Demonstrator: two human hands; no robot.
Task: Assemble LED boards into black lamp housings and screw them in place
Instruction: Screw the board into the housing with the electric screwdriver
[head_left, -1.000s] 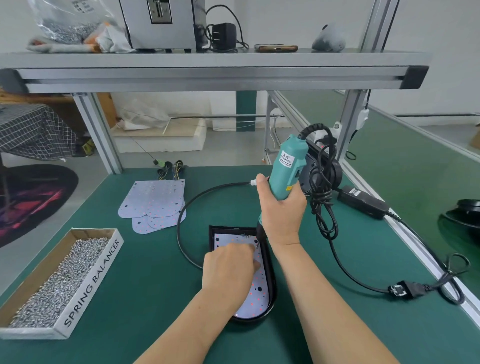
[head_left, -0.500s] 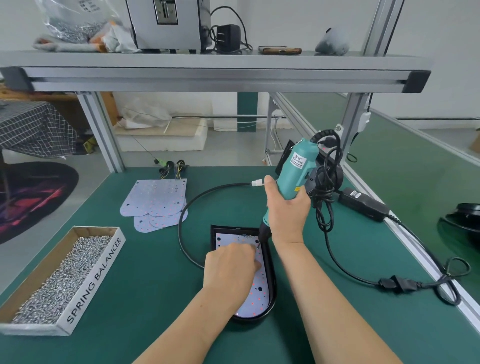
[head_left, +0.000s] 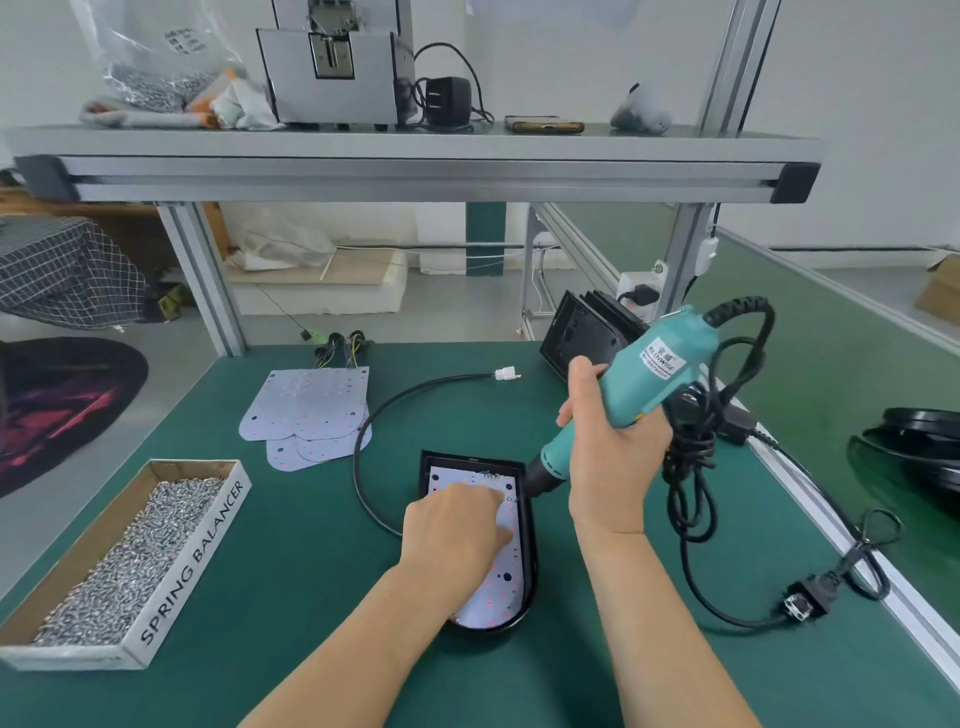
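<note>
Head view: the black lamp housing (head_left: 530, 551) lies on the green table (head_left: 311, 597) close before you, its long axis running away from you and its rounded end nearest. Your left hand (head_left: 457, 530) rests bent-fingered on the LED board (head_left: 506, 577) inside; I cannot tell whether it pinches anything. Your right hand (head_left: 613, 457) grips the teal screwdriver (head_left: 644, 379), whose tip slants down-left to the board's far right corner.

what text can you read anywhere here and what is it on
"SPRING BALANCER": printed on the side wall of the cardboard box of screws.
White label on the screwdriver: a line of capitals with a smaller line under it, too blurred to read with certainty.
Print on the plastic bag on the shelf: too small to read.
</note>
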